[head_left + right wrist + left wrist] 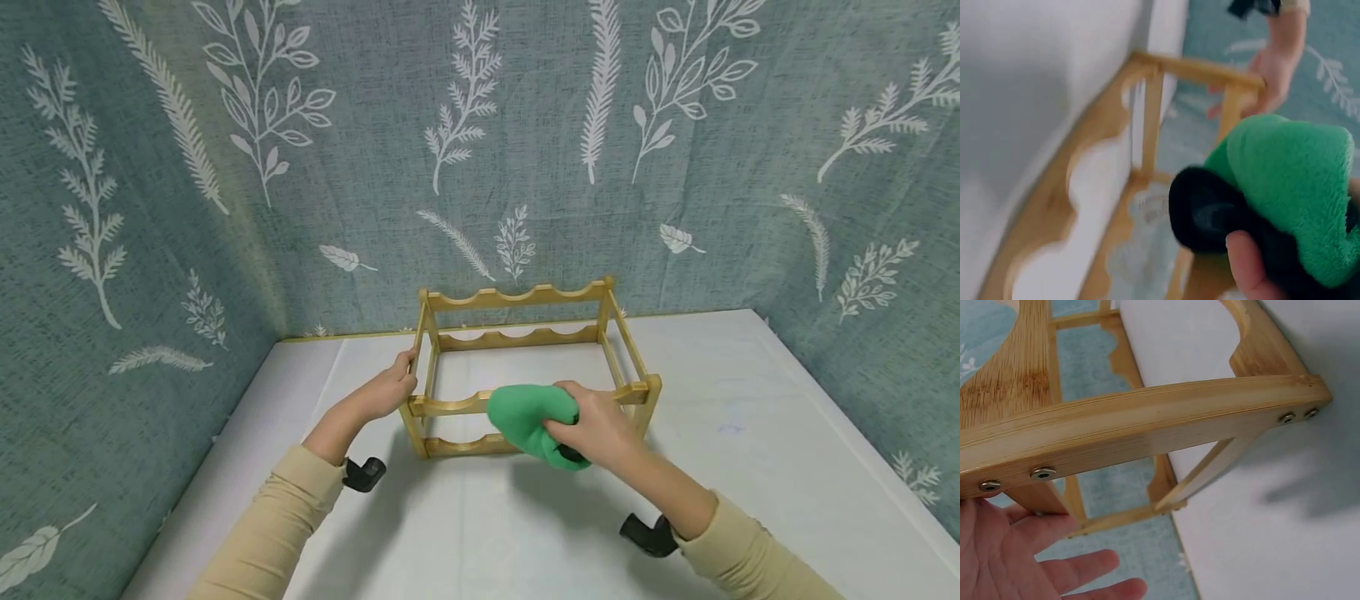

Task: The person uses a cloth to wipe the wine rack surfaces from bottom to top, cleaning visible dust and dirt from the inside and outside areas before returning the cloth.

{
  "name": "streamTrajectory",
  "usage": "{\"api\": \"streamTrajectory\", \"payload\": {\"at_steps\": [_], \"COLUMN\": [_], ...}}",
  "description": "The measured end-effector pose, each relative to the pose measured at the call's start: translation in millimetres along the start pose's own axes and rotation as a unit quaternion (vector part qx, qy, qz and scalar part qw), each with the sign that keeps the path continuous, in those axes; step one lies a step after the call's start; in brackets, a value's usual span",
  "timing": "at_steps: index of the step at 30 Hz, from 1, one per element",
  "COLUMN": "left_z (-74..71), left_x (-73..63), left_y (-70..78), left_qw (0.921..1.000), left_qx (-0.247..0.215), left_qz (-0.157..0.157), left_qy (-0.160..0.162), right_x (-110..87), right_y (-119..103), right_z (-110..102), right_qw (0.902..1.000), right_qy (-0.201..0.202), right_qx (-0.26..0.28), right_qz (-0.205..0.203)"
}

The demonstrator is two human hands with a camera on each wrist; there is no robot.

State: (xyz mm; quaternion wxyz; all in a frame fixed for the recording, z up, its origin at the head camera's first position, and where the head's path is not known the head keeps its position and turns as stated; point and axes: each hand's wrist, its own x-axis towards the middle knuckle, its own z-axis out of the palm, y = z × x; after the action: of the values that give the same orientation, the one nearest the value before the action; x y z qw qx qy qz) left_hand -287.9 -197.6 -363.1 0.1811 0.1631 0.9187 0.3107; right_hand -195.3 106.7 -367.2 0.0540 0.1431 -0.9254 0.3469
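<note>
A light wooden bottle rack [536, 337] with scalloped rails stands near the back of the table. My left hand [386, 387] holds the upper rail at its left end. In the left wrist view, some fingers [1085, 569] of that hand stretch out below the rail. My right hand [596, 425] grips a fuzzy green cloth [525, 417] at the front upper rail, toward the right. Black material [1207, 209] shows beside the green in the right wrist view, with the thumb [1247, 262] on it. The cloth overlaps the front rail in the head view.
The table [480, 533] has a white covering. Teal fabric with white leaf patterns [360, 167] hangs at the back and both sides, close behind the rack. A black wrist mount [365, 475] sits by the left sleeve and another black mount [648, 535] by the right.
</note>
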Motion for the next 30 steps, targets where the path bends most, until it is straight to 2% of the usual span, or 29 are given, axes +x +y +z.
{"api": "streamTrajectory", "payload": {"at_steps": [6, 11, 15, 19, 23, 25, 30], "left_z": [-3.4, -7.7, -12.4, -16.2, -18.1, -18.9, -19.7], "left_x": [-1.3, 0.6, 2.2, 2.2, 3.0, 3.9, 5.6], "left_y": [1.7, -0.2, -7.3, -16.5, -23.9, -27.0, -30.3], "left_qw": [0.9993, 0.9979, 0.9984, 0.9991, 0.9985, 0.9983, 0.9982], "left_qx": [0.032, 0.056, 0.056, 0.031, 0.006, 0.006, 0.013], "left_qz": [-0.017, -0.030, -0.007, 0.015, 0.035, 0.039, 0.043], "left_qy": [0.003, 0.004, -0.005, -0.025, -0.041, -0.043, -0.039], "right_x": [-16.9, -30.5, -38.7, -45.0, -47.8, -46.9, -30.6], "right_y": [25.9, 44.6, 52.1, 52.3, 44.9, 38.4, 14.5], "right_z": [-46.2, -72.1, -80.0, -83.7, -77.9, -66.0, -7.8], "right_qw": [0.9995, 0.9972, 0.9965, 0.9961, 0.9969, 0.9970, 0.9931], "right_qy": [0.008, 0.021, 0.021, -0.004, -0.054, -0.075, -0.105], "right_qx": [-0.030, -0.052, -0.057, -0.062, -0.034, -0.006, 0.022], "right_qz": [-0.007, 0.049, 0.057, 0.063, 0.047, 0.020, -0.047]}}
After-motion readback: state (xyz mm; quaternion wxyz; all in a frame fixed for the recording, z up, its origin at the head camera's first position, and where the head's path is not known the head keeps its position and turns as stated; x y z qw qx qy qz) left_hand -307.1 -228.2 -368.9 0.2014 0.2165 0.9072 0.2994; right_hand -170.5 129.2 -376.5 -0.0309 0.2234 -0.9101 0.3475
